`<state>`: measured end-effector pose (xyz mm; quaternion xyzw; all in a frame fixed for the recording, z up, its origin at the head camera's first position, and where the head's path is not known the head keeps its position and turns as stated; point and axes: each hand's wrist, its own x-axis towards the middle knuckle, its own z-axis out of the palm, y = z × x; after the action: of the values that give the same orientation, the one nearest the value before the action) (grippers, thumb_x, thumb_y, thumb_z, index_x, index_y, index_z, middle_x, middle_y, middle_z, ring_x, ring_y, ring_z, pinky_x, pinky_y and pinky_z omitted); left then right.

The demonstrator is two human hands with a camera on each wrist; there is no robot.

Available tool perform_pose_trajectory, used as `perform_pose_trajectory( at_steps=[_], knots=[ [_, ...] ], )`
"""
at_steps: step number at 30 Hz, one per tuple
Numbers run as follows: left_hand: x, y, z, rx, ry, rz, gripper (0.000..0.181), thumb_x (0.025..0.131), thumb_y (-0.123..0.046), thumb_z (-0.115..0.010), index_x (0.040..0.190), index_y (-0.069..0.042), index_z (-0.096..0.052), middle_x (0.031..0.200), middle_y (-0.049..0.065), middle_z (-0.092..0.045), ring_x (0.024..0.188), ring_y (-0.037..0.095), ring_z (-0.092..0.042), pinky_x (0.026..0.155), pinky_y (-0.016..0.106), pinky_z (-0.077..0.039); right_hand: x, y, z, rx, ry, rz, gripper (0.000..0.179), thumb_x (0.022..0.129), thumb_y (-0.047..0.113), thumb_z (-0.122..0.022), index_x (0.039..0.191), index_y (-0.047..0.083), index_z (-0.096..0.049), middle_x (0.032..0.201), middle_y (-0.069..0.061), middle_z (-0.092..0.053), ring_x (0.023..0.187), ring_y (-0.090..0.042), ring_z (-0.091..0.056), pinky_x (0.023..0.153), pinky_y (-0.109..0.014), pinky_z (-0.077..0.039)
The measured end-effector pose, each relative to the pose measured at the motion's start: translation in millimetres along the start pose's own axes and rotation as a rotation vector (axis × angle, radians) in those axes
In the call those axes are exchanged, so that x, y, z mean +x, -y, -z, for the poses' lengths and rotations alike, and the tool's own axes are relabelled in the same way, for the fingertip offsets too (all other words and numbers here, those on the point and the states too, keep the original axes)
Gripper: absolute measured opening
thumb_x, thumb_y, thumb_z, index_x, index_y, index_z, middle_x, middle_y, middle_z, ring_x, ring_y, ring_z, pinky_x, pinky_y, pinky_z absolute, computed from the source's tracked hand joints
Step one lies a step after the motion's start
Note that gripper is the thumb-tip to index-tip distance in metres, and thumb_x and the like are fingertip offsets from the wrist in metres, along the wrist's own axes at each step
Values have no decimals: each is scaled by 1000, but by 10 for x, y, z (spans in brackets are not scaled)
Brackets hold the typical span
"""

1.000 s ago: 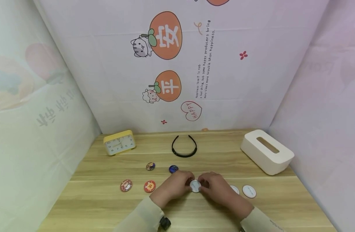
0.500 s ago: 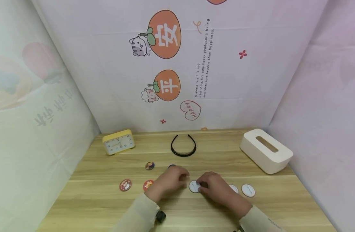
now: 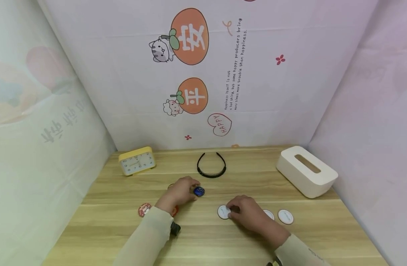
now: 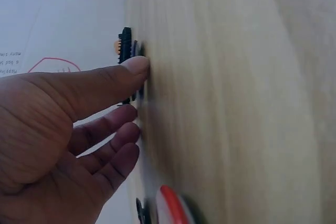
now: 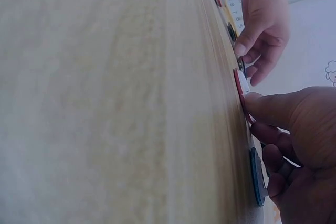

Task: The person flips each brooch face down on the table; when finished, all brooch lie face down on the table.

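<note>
My left hand [image 3: 181, 192] has reached a blue button badge [image 3: 199, 191] that lies face up. Thumb and index finger stand apart at its edge; whether they touch it is hard to tell. A white-backed button badge [image 3: 223, 212] lies face down in the middle, its pin side up. My right hand [image 3: 248, 214] pinches its right edge between thumb and index finger, which the right wrist view shows at the badge's red rim [image 5: 240, 85]. Two more white-backed badges [image 3: 285, 217] lie to the right, one partly behind the right hand.
A red badge [image 3: 144, 209] and another red badge [image 3: 175, 210] lie by the left forearm, partly covered. Behind them are a yellow alarm clock [image 3: 137, 162], a black toothed headband [image 3: 211, 175] and a white tissue box [image 3: 306, 171]. Printed cloth walls surround the wooden table [image 3: 203, 240].
My left hand has let go of the white-backed badge and moved left and away from me to the blue badge. The right hand has stayed at the white-backed badge.
</note>
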<state>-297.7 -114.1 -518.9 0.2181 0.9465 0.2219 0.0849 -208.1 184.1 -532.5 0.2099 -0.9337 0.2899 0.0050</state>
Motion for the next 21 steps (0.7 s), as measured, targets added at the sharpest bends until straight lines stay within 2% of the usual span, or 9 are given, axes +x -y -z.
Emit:
perform_pose_trajectory(
  at_steps=[5,11,16,21],
  knots=[
    [-19,-5,-28,-24,6,-36,40,95,-16,-86,134,-12,-77,130,6,-71,119,25,-69,105,46,-58,-1,17,-4,9,8,2,19,92,14,-87,110,13,-82,113,1,-79,112,-24,-71,103,-52,-58],
    [-179,-43,-73,-85,19,-82,37,94,-13,-87,129,-9,-78,122,5,-73,115,24,-70,104,45,-59,6,5,-12,0,12,6,19,93,15,-87,110,14,-82,113,2,-79,113,-24,-71,104,-52,-57],
    [-349,-96,-122,-46,21,-127,35,95,-15,-86,128,-10,-78,127,4,-75,119,23,-71,107,44,-58,4,9,-6,5,13,-5,19,93,15,-87,111,15,-82,114,2,-79,114,-24,-71,105,-53,-57],
    [-436,-180,-154,-17,15,-152,34,95,-17,-85,128,-11,-79,127,3,-76,118,20,-70,107,42,-58,4,28,9,8,10,-24,20,92,13,-87,112,13,-82,114,0,-79,114,-25,-71,106,-54,-56]
  ],
)
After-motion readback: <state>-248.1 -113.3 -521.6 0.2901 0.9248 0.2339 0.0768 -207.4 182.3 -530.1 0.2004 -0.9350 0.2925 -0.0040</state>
